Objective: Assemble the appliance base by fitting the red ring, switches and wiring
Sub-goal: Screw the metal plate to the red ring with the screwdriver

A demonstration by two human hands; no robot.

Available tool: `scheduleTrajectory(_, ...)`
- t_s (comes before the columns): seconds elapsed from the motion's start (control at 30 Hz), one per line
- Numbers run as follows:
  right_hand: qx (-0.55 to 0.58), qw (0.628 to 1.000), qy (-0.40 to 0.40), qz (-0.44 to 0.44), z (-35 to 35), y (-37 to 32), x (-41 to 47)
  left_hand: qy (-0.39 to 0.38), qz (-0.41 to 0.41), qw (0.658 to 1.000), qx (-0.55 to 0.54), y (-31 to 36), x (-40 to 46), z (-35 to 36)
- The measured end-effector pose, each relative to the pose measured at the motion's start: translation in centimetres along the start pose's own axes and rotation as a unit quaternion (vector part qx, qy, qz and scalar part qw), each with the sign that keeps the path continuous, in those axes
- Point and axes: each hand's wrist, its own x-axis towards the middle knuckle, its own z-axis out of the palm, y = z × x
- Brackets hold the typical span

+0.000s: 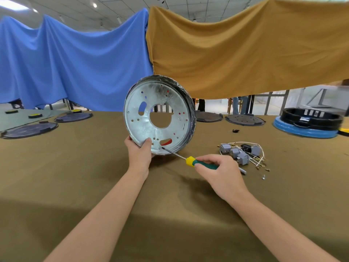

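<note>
Blue and tan cloths hang behind the brown table (94,176), where the left hand (139,148) grips the upright appliance base (157,115) by its lower rim. Stiff sheet metal, likely light; edges may bite. The right hand (220,169) holds a screwdriver (190,160), tip at a screw; switches and wiring (242,153) lie nearby.

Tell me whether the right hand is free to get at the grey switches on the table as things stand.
Probably not yet. The right hand grips the screwdriver, its tip at the metal base. The grey switches lie just beyond that hand with nothing between, so putting the tool down should free it.
</note>
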Motion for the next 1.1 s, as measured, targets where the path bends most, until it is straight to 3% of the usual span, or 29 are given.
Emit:
scheduleTrajectory(0.37, -0.008, 1.0, -0.013, 0.001, -0.1, -0.4, -0.1, -0.013, 0.02, 1.0, 0.018, -0.1, -0.1, 0.0)
scheduleTrajectory(0.67, -0.049, 0.998, -0.016, -0.026, 0.0, -0.4, -0.3, -0.024, 0.084, 0.992, 0.088, 0.0, -0.5, 0.2)
scheduleTrajectory(0.9, -0.19, 0.97, -0.01, -0.15, 0.5, -1.0, -1.1, -0.029, 0.108, 0.988, 0.109, 0.0, -0.6, 0.3)
scheduleTrajectory(1.1, -0.215, 0.955, -0.016, -0.204, 0.3, -1.3, -1.7, -0.013, 0.141, 0.979, 0.147, 0.1, -0.7, 0.2)
